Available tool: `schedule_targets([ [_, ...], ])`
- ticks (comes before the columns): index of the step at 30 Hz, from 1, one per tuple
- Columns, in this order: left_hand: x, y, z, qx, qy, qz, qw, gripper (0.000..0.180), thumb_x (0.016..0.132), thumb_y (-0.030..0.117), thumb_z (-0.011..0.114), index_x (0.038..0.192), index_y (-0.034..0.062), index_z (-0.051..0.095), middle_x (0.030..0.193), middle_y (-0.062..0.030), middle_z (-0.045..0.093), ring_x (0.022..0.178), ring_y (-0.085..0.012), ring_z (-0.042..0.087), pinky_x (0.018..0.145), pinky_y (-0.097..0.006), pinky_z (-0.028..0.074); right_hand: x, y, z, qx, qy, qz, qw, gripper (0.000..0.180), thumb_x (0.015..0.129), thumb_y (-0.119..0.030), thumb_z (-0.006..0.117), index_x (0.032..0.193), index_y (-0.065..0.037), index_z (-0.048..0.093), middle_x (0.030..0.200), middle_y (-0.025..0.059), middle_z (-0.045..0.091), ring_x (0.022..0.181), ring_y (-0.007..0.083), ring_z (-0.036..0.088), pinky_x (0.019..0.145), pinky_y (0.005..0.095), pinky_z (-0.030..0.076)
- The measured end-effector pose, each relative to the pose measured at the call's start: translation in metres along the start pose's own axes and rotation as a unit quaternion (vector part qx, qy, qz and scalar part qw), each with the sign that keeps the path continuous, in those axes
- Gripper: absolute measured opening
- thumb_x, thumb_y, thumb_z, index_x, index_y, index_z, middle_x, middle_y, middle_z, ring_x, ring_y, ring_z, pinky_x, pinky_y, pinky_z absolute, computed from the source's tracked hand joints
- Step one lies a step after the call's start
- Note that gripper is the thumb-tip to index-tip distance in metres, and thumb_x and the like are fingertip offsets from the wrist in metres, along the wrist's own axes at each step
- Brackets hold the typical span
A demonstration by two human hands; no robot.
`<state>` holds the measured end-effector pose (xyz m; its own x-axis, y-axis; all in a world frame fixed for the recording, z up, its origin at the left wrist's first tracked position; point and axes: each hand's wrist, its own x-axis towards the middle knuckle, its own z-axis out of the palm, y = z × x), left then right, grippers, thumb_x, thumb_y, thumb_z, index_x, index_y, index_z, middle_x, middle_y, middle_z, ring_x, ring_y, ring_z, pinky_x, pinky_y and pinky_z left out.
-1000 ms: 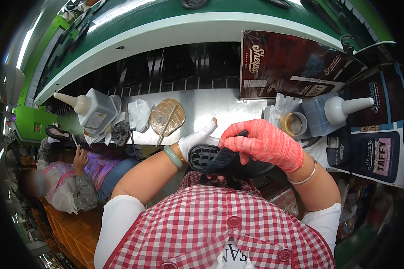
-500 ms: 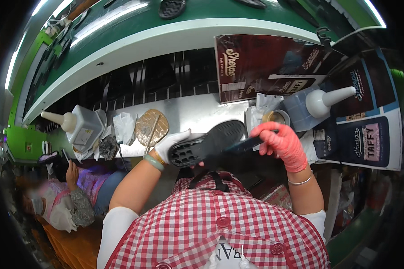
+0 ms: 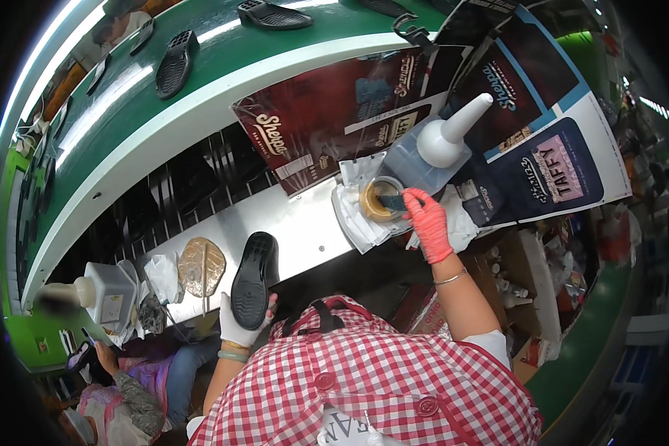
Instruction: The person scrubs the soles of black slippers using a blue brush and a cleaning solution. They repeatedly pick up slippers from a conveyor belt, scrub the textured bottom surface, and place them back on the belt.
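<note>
My left hand (image 3: 238, 327), in a white glove, grips a black shoe sole (image 3: 251, 286) by its near end. The sole stands lengthwise over the table's front edge, a smooth-rimmed face with a patterned tread towards me. My right hand (image 3: 430, 227), in a coral-pink glove, pinches a dark flat brush (image 3: 392, 202). Its far end is inside a small round tub (image 3: 369, 207) with a yellowish-brown coated wall, so the bristles are hidden. White crumpled paper (image 3: 353, 223) lies around and under the tub.
A squeeze bottle with white nozzle (image 3: 438, 145) stands behind the tub, before printed cardboard panels (image 3: 312, 134). Left on the metal table (image 3: 305, 260) are a brown disc with a stick (image 3: 201, 260) and another bottle (image 3: 111, 297). Soles (image 3: 177, 65) lie on a green belt. A person (image 3: 126, 394) sits left.
My right hand has moved the brush off the sole and into the tub. My left hand has turned the sole more upright and shifted it left. The view has swung right.
</note>
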<state>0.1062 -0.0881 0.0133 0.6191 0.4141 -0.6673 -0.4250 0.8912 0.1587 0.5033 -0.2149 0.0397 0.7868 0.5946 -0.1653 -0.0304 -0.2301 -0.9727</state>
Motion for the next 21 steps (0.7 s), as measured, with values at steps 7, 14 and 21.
schedule_targets([
  [7,0.004,-0.004,0.006,0.086,-0.021,0.001,0.996,0.066,0.089,0.062,0.03,0.125,0.0113,0.049,0.111,-0.0114,0.059,0.098,-0.0358,0.059,0.064,-0.041,0.052,0.004,0.007,0.001,0.019,-0.009,-0.001,1.0,0.028,0.088,-0.03,0.061,0.104,-0.008,0.064,0.082,-0.0013,0.059,0.058,0.0063,0.055,0.049,0.0209,0.04],
  [14,-0.001,-0.011,0.032,0.052,-0.087,0.045,0.994,0.069,0.086,0.065,0.038,0.127,0.0103,0.047,0.115,-0.0132,0.057,0.102,-0.0355,0.058,0.07,-0.044,0.053,0.0,0.009,-0.007,0.133,0.001,0.075,0.988,0.027,0.09,-0.03,0.059,0.103,-0.007,0.062,0.08,0.0027,0.061,0.05,0.0062,0.053,0.039,0.0192,0.031],
  [21,-0.015,-0.01,0.082,0.072,-0.181,0.103,0.975,0.075,0.081,0.063,0.05,0.131,0.0075,0.042,0.123,-0.0161,0.052,0.111,-0.0388,0.053,0.086,-0.055,0.048,-0.078,-0.098,0.07,0.259,-0.201,0.045,0.944,0.025,0.094,-0.026,0.052,0.101,-0.004,0.06,0.078,0.0049,0.063,0.058,0.009,0.061,0.048,0.0162,0.045],
])
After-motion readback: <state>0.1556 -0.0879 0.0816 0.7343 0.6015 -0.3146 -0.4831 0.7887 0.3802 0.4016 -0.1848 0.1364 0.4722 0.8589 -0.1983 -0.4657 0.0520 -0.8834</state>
